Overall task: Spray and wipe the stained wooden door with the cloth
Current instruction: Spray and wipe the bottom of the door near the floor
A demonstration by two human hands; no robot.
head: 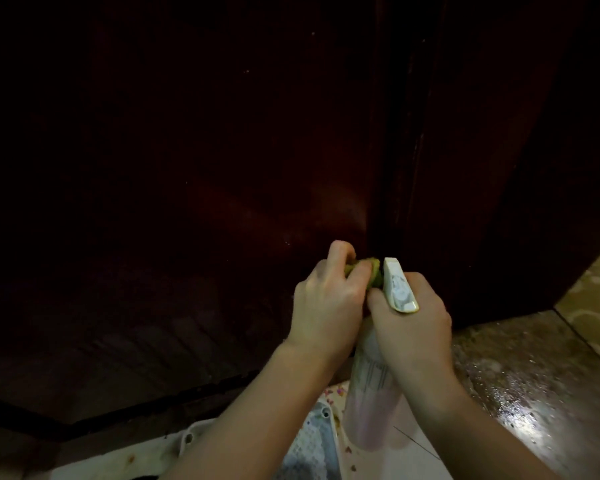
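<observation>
Dark, dimly lit wood fills most of the view: the stained wooden door, standing straight ahead above a wet, glossy floor. Low against it, the left hand has its fingers curled round a bunched green cloth. Just beside and touching, the right hand grips the neck of a spray bottle, its white nozzle towards the door.
</observation>
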